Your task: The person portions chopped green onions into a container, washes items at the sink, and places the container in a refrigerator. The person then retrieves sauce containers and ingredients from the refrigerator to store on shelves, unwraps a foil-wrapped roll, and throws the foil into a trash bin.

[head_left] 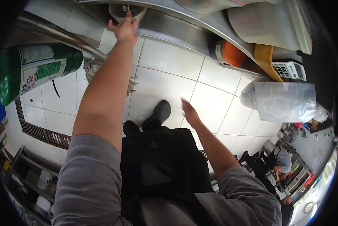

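At the top left of the head view, my left hand (pixel 124 30) reaches out to a round container with a dark lid (pixel 118 9) on the metal shelf (pixel 169 32). Its fingers are spread, with one fingertip over the lid near a white label; whether it touches cannot be made out. My right hand (pixel 190 113) hangs free above the white tiled floor (pixel 169 83), its fingers slightly blurred, apart and holding nothing.
A green bottle (pixel 37 69) is at the left, beside a metal bar and a mop head (pixel 91 67). At right are an orange-lidded container (pixel 233 54), a calculator (pixel 289 71) and a clear plastic bag (pixel 286 100). Another person (pixel 282 160) is at lower right.
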Demonstrator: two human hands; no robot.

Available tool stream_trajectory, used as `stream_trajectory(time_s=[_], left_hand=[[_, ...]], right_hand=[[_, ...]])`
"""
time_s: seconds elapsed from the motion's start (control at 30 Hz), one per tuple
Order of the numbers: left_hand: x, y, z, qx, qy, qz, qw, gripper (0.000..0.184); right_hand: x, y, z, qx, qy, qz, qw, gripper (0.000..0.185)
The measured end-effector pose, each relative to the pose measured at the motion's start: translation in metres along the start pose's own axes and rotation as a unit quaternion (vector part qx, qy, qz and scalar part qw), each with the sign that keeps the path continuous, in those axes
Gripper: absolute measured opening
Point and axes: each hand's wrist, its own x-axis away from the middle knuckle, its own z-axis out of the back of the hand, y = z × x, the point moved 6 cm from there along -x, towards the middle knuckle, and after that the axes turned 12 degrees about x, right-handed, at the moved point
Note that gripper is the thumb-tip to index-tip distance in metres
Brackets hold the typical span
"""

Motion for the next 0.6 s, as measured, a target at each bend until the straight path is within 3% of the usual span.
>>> stream_trajectory(time_s=[0.1,0.17,0.2,0.23,0.3,0.33,0.37,0.4,0.43,0.47,0.5,0.57,0.6], left_hand=[[0.009,0.01,0.019,0.054,-0.023,0.046,0.997,0.098],[0.05,0.033,0.04,-0.132,-0.099,0.018,0.986,0.095],[0.086,0.044,0.056,-0.203,-0.14,0.022,0.969,0.086],[0.119,0.056,0.095,-0.269,-0.179,0.008,0.946,0.078],[0.187,0.08,0.175,-0.391,-0.251,-0.034,0.885,0.063],[0.229,0.108,0.23,-0.5,-0.251,-0.046,0.828,0.051],[0.279,0.143,0.272,-0.49,-0.216,-0.033,0.844,0.04],[0.333,0.2,0.282,-0.533,-0.156,-0.01,0.832,0.033],[0.37,0.234,0.346,-0.55,-0.065,0.068,0.83,0.026],[0.414,0.284,0.373,-0.53,0.029,0.054,0.846,0.018],[0.447,0.325,0.411,-0.574,0.053,-0.017,0.817,0.013],[0.496,0.405,0.449,-0.499,0.206,0.016,0.841,0.008],[0.5,0.442,0.451,-0.484,0.225,-0.014,0.846,0.008]], right_hand=[[0.116,0.128,0.039,0.185,0.091,-0.069,0.976,0.043],[0.204,0.197,0.049,0.268,0.079,-0.096,0.955,0.04],[0.242,0.196,0.048,0.372,-0.06,-0.124,0.918,0.038],[0.272,0.266,0.037,0.46,-0.104,-0.124,0.873,0.033],[0.326,0.202,0.038,0.377,-0.092,-0.058,0.92,0.033],[0.341,0.181,0.035,0.426,-0.112,-0.102,0.892,0.039],[0.345,0.149,0.032,0.431,-0.122,-0.113,0.887,0.04],[0.342,0.118,0.03,0.439,-0.132,-0.12,0.881,0.042],[0.334,0.092,0.029,0.421,-0.088,-0.084,0.899,0.043],[0.323,0.065,0.028,0.397,-0.019,-0.046,0.916,0.04],[0.312,0.012,0.027,0.393,0.001,0.007,0.92,0.038],[0.292,-0.087,0.014,0.406,0.05,0.133,0.903,0.031],[0.287,-0.138,0.005,0.41,0.068,0.207,0.886,0.028]])
